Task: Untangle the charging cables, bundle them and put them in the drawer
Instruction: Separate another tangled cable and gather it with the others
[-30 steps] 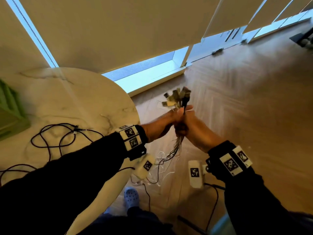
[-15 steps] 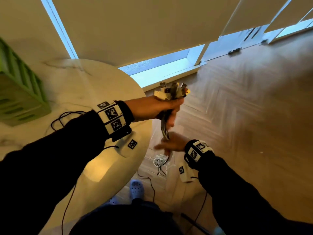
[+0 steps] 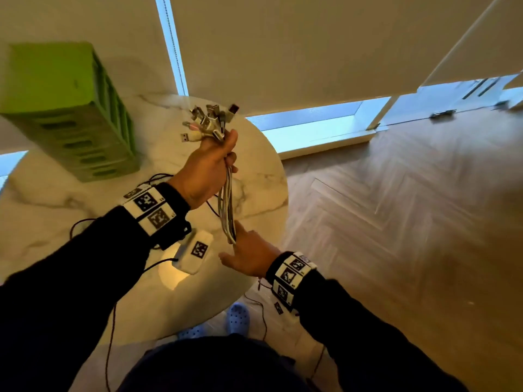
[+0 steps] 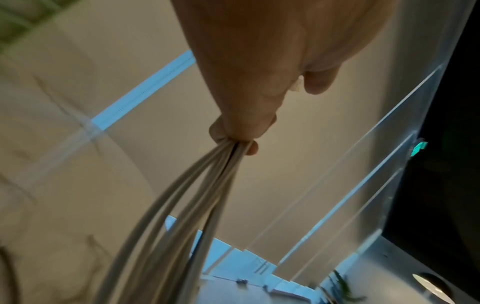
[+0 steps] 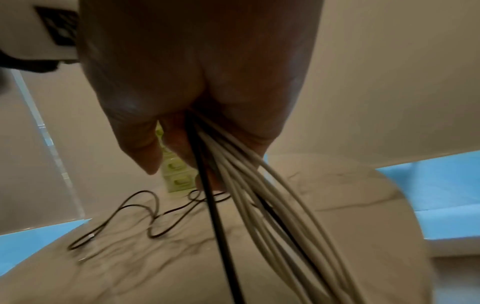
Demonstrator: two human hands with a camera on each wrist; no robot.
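The left hand (image 3: 208, 168) is held up above the round marble table (image 3: 263, 176), near its far right edge. Its fingers are curled tight around a bunch of charging cables (image 3: 227, 207). The plugs (image 3: 210, 120) stick out from the top of the fist in a messy fan. Most of the cables are white, and at least one is black.

The cables hang straight down from the fist to the right hand (image 3: 249, 257), which is lower, over the near right edge of the table. There the cables run through its loosely curled fingers.

A green drawer box (image 3: 70, 108) stands at the far left of the table. A thin black cord (image 3: 158, 176) lies on the tabletop beside it.
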